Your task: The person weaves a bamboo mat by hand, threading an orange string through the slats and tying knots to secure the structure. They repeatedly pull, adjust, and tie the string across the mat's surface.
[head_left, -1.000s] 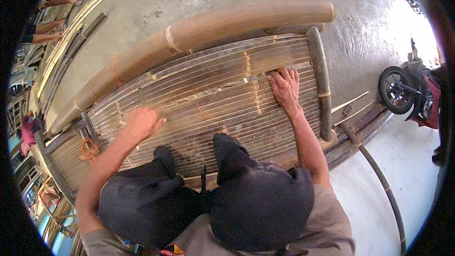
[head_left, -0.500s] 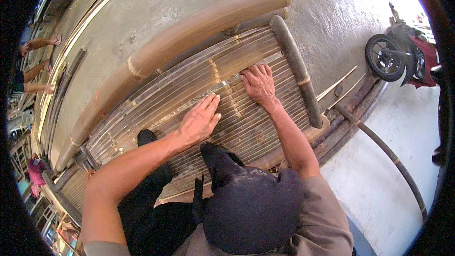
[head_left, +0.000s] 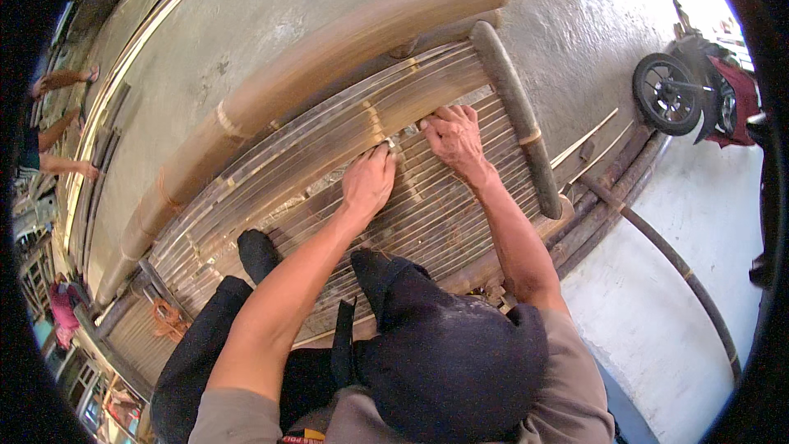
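Observation:
A bamboo bench (head_left: 444, 222) with many thin slats lies in front of me, with a thick bamboo pole (head_left: 329, 41) along its far side. Across its middle runs a wide brown bamboo slat (head_left: 329, 148), and a narrow gap shows along the slat's near edge. My left hand (head_left: 368, 181) curls its fingers over that edge near a pale crosspiece. Farther right, my right hand (head_left: 457, 145) hooks its fingers over the same slat's edge, thumb toward the gap. The fingertips of both hands are partly hidden.
A dark end pole (head_left: 518, 115) closes the bench's right end. Bamboo poles (head_left: 608, 197) lie on the floor beyond it, near a parked motorcycle (head_left: 682, 99). Long strips (head_left: 123, 74) lie at the left, where another person's legs and hand (head_left: 82, 168) show. An orange cord (head_left: 168, 319) hangs at the bench's left.
My left hand has moved right and forward, and its flat fingers have curled over the slat's edge. My right hand has shifted only slightly. The other person's hand has lowered a little.

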Action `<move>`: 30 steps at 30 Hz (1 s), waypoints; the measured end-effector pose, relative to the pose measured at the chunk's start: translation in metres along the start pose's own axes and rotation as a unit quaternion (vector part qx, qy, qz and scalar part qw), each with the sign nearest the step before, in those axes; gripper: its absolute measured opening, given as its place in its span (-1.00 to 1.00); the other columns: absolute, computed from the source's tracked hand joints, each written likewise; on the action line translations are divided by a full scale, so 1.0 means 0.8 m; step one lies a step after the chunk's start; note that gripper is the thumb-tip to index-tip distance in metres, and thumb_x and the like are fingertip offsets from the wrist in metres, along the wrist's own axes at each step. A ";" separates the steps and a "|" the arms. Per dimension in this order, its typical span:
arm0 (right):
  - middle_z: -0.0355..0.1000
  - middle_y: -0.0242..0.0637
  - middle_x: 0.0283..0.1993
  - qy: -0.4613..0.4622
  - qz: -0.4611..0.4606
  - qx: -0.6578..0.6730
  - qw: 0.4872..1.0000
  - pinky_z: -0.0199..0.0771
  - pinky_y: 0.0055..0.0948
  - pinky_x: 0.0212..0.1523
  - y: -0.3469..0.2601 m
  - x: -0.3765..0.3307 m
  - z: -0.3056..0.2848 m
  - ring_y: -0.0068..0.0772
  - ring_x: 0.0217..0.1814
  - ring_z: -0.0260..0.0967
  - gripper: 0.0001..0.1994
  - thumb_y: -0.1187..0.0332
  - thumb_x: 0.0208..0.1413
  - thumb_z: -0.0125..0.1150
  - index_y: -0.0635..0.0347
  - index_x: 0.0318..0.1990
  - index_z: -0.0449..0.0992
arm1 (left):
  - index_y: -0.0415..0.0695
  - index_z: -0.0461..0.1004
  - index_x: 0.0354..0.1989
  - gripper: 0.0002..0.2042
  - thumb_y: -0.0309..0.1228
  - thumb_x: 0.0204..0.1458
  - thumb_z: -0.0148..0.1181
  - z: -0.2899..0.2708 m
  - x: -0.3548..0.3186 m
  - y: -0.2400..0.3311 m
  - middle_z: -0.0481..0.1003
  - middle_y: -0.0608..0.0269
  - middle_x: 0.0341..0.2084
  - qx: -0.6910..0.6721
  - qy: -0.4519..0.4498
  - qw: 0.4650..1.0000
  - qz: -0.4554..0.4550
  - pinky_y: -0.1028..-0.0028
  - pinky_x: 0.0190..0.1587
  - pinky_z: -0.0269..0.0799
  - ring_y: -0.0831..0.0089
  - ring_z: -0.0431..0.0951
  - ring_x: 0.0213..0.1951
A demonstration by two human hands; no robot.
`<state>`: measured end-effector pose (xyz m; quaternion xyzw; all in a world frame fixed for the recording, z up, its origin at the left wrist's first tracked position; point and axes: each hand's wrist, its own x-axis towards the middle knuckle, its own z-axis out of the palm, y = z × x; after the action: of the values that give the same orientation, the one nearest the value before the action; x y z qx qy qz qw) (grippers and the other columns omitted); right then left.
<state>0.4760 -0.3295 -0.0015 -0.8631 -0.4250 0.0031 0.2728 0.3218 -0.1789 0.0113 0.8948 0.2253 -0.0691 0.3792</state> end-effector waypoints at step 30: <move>0.53 -0.05 -0.39 -0.286 0.088 -0.121 0.946 0.50 -0.06 -0.33 0.005 0.007 -0.206 0.03 -0.35 0.53 -0.87 0.29 0.27 0.16 0.13 -0.22 0.53 | -0.10 0.57 -0.15 -0.45 0.12 0.29 -0.20 0.023 0.028 0.013 0.64 -0.08 -0.35 0.027 -0.020 0.998 -0.061 -0.05 -0.18 0.50 -0.06 0.65 -0.28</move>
<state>0.5214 -0.4049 0.1383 -0.8864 -0.4047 0.2224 0.0318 0.3476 -0.1903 -0.0019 0.8877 0.2696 -0.1164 0.3546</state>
